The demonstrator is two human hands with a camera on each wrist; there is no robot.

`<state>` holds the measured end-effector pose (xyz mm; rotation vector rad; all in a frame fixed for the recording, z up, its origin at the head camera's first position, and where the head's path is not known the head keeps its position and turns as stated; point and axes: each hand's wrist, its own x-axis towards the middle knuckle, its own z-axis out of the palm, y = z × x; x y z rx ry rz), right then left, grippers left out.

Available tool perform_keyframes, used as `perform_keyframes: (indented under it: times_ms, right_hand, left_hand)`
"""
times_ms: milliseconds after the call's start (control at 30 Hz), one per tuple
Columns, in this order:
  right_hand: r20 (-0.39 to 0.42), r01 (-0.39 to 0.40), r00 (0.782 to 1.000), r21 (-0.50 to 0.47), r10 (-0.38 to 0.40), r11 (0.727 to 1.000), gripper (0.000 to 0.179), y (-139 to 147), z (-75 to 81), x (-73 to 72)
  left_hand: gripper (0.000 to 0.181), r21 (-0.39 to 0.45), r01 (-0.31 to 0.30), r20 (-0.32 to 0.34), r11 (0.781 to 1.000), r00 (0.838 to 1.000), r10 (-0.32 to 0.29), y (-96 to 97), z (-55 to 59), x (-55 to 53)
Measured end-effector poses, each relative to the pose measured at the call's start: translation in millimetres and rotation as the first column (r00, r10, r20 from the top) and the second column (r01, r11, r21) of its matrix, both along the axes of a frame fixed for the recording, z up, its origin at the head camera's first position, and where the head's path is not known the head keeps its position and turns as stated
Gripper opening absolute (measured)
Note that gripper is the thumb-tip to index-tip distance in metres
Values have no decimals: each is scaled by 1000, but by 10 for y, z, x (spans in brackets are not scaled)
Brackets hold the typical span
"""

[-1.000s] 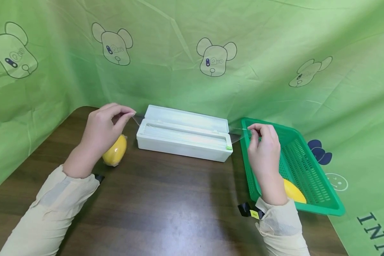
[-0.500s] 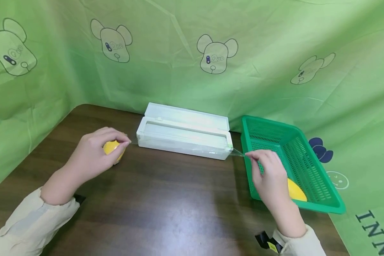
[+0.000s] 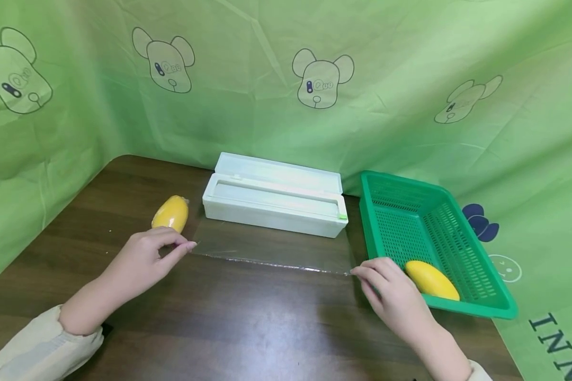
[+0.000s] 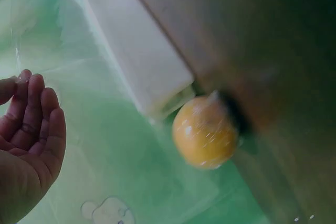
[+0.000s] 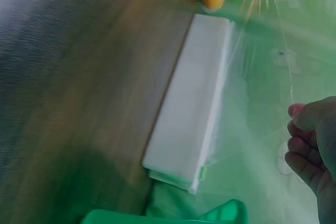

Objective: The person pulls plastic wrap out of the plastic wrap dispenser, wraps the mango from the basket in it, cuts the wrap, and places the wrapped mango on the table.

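A sheet of clear plastic wrap (image 3: 267, 251) stretches between my two hands, its front edge a shiny line. My left hand (image 3: 145, 259) pinches the left corner between thumb and fingertips. At the right corner, my right hand (image 3: 393, 293) pinches the wrap the same way. Behind the sheet stands a white cling wrap box (image 3: 271, 214) with its lid (image 3: 278, 172) tipped back. A yellow mango-like fruit (image 3: 171, 212), glossy with film in the left wrist view, lies just beyond my left hand. The wrist views are partly blurred.
A green plastic basket (image 3: 374, 233) sits at the right, near my right hand, with a second yellow fruit (image 3: 431, 280) inside it. Behind the brown table (image 3: 248, 338) hangs a green curtain (image 3: 248, 121) printed with bear heads.
Both hands have come down and toward me from the box, drawing the wrap out in front of it. The yellow fruit at the left, hidden partly before, now shows more fully.
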<state>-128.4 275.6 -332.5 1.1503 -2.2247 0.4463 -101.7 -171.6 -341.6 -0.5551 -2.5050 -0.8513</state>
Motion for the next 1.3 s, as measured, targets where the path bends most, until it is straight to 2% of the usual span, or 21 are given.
perform_keyframes:
  times_ms: [133,300,400,533,600,700,767,867,1000,1167,1300]
  right_hand:
    - [47,-49,998,57,46,997,46,4,-92,29]
    - [105,-89,991,123,77,988,50,-3,-239,30]
    - [133,-110,987,145,91,983,53,-7,-328,17]
    - [150,-147,981,158,123,977,54,-15,-428,-15]
    - [154,-162,979,161,137,974,54,-17,-468,-32]
    - [158,-169,977,167,143,971,53,-19,-517,-57]
    - [163,-170,976,171,142,970,52,-18,-539,-73]
    - [179,-174,974,181,141,968,38,-16,-570,-93]
    - [200,-184,969,200,144,962,10,-25,-606,-116]
    - [192,-182,972,235,138,955,28,-51,-634,-155]
    - [201,-181,971,258,131,949,27,-71,-645,-184]
  left_hand:
    - [13,-27,-5,91,1000,996,7,22,-64,6]
    - [19,-34,53,173,998,984,-46,28,-171,-19]
    - [21,-52,71,230,996,971,-57,41,-225,-66]
    - [10,-82,110,298,990,951,-81,50,-264,-144]
    - [6,-99,154,328,983,938,-114,53,-291,-171]
    - [13,-143,235,362,961,917,-170,59,-347,-201]
    - [15,-187,274,383,943,905,-187,67,-378,-210]
    - [15,-241,305,403,921,895,-191,79,-411,-218]
    - [12,-270,309,421,912,890,-177,93,-430,-220]
    - [7,-294,305,410,906,896,-168,112,-430,-211]
    - [5,-319,303,389,898,906,-167,127,-424,-197]
